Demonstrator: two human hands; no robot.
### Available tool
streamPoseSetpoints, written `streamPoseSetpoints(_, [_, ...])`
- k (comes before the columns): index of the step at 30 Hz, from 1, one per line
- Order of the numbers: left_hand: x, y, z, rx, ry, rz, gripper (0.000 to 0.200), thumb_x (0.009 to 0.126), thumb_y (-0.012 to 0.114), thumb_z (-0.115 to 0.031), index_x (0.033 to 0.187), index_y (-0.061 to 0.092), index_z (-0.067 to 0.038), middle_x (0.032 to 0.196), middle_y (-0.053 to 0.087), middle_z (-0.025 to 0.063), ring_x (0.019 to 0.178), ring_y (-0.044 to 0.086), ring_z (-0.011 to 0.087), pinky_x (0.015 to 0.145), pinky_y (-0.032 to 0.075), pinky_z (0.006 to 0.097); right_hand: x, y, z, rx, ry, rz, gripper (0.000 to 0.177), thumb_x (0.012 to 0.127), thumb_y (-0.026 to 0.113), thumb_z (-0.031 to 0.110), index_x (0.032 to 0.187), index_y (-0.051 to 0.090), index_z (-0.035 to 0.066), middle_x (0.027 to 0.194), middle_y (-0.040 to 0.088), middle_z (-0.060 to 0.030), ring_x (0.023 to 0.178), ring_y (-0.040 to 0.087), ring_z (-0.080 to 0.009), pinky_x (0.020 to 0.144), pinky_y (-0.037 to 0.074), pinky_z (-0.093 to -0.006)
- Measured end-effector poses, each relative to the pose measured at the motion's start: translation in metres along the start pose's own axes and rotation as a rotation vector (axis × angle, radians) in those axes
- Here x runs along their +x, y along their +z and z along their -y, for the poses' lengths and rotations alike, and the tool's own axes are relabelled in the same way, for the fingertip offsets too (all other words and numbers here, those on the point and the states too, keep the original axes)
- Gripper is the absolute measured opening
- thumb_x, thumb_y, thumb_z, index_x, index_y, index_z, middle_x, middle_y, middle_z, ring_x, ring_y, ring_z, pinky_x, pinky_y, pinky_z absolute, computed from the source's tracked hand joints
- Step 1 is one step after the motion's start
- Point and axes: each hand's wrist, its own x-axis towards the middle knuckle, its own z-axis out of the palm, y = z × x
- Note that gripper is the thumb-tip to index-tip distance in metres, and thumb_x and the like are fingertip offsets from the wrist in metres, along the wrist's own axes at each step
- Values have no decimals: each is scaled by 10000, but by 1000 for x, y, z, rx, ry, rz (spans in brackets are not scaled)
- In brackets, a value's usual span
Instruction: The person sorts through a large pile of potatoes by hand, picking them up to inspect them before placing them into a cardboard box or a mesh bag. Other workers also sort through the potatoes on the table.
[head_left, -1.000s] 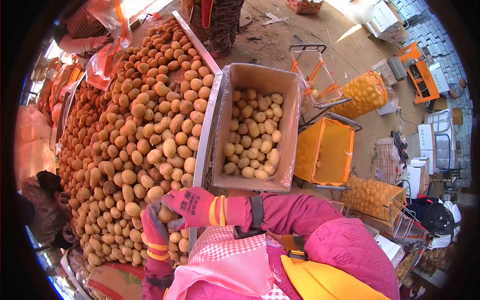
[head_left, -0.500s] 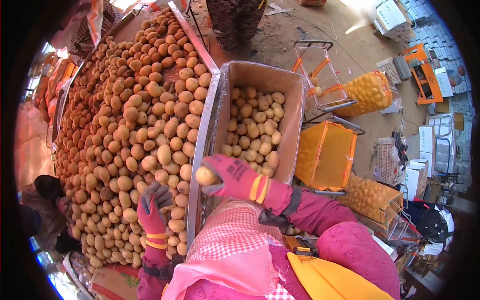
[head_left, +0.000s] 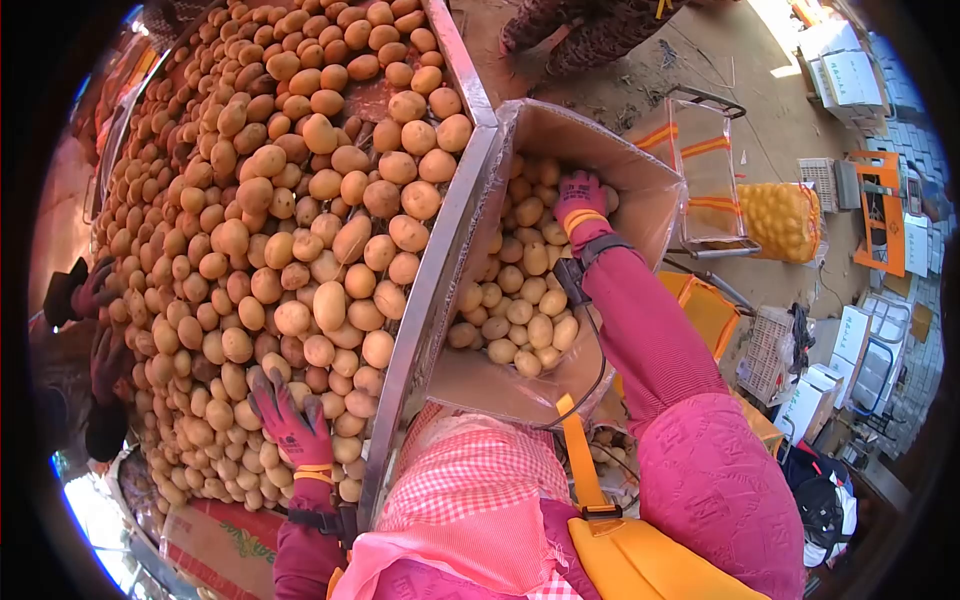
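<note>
My left hand (head_left: 295,425), in a pink glove with grey fingertips, lies with fingers spread over the heap of potatoes (head_left: 290,318) on the metal-edged sorting table. It touches the potatoes but grips none. My right hand (head_left: 582,198), gloved alike, reaches into the far end of a plastic-lined cardboard box (head_left: 625,165). Its fingers are curled down among the paler potatoes (head_left: 520,310) there, and its back hides whatever is under them. One potato shows just beside its outer edge. The box stands against the table's metal rim (head_left: 430,235).
Another person's gloved hands (head_left: 100,310) are at the table's left side. Someone in patterned trousers (head_left: 600,35) stands beyond the box. To the right are a metal frame (head_left: 715,170), a full mesh sack (head_left: 780,222), a plastic crate (head_left: 765,350) and white cartons (head_left: 850,75).
My right hand, which held a potato above the table's rim, has moved right and away into the box. My left hand has opened and flattened onto the heap. The view has shifted.
</note>
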Motion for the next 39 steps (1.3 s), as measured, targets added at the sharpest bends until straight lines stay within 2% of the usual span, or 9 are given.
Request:
streamPoseSetpoints(14, [-8,12,13,12,-3,25,681,892,628,-265,1499,417,-40,1557,358,256,1457,315,445,1188,260,546,0,44,15,59,4,-226,500,709,765,367,1188,635,307,1166,566,-56,1185,507,-266,998,376,-541])
streamPoseSetpoints(20, [-14,15,20,42,41,-2,684,866,682,-268,1465,440,-45,1534,393,235,1450,313,444,1186,264,543,-21,-39,-2,520,262,58,597,778,771,377,1305,601,153,1334,571,-100,1221,574,-282,1024,453,-429])
streamPoseSetpoints(22, [-14,13,21,42,90,-42,675,884,684,-279,1463,429,-44,1527,405,224,1434,326,453,1172,267,562,-44,-49,-19,1246,41,-27,598,816,763,231,1356,554,82,1333,597,-120,1200,601,-247,1007,483,-352])
streamPoseSetpoints(25, [-4,-10,-13,-98,177,-126,702,876,701,-192,1485,393,-27,1530,406,204,1402,373,437,1146,319,537,-120,-120,5,1241,-264,-151,596,815,754,116,1365,531,66,1239,645,-123,1119,634,-215,964,507,-322])
streamPoseSetpoints(28, [9,-39,-51,-212,239,-256,740,867,718,-105,1507,358,-11,1533,407,183,1369,421,421,1119,371,512,-191,-175,55,1396,-501,15,618,814,771,145,1370,517,56,1244,653,-126,1113,645,-225,970,508,-344])
streamPoseSetpoints(30, [12,-57,-64,-746,350,94,918,785,830,-198,1529,321,-24,1484,454,197,1229,588,341,971,521,424,-234,-205,92,1224,-728,99,589,814,769,230,1328,530,70,1163,680,-161,1044,677,-313,900,537,-375])
streamPoseSetpoints(31, [7,-55,-70,-860,287,163,904,776,821,-114,1527,324,-32,1445,509,161,1226,588,293,1024,485,397,-248,-219,107,1129,-844,142,579,814,768,272,1306,536,76,1122,693,-179,1009,693,-357,864,551,-391])
streamPoseSetpoints(32, [15,-64,-63,-818,490,128,912,752,858,-214,1504,377,-29,1461,502,183,1259,576,350,1032,492,425,-260,-234,120,1122,-897,143,579,814,768,272,1306,536,76,1122,693,-179,1009,693,-357,864,551,-391])
streamPoseSetpoints(39, [-18,-107,-23,-867,287,104,774,785,837,-159,1463,477,-67,1413,542,189,1285,557,351,1053,476,423,-289,-284,156,1194,-1170,317,542,885,722,324,1330,551,65,1050,717,-167,956,704,-354,818,551,-407])
